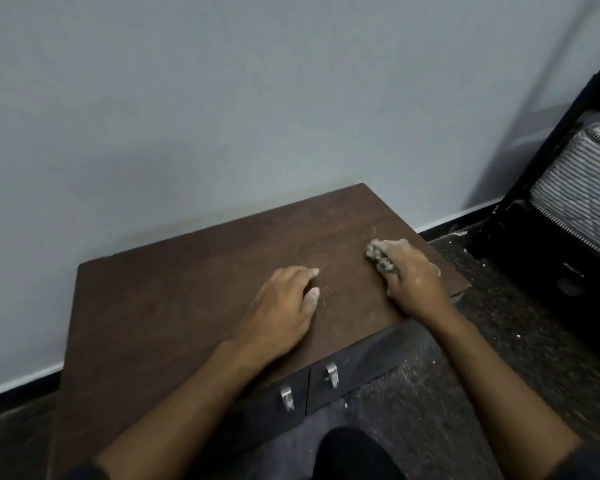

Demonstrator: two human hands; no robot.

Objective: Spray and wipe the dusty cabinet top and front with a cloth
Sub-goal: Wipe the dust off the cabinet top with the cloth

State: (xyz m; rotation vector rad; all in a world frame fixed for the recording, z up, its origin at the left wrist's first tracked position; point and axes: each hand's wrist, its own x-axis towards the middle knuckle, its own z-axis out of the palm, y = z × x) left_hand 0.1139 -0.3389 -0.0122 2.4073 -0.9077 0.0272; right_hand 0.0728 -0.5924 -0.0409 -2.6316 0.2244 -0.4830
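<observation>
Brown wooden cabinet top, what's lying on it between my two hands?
In the head view, nothing: only bare, dusty brown wooden cabinet top lies between the flat left hand and the right hand gripping the crumpled grey cloth.

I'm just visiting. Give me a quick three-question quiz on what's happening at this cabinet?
1. True or false: the left hand holds the cloth.
2. Which lies nearer the right hand: A) the bed frame, B) the left corner of the cabinet top?
3. How many metal handles show on the cabinet front?

Key: 1. False, the right hand's fingers press it down. 2. A. 3. Two.
</observation>
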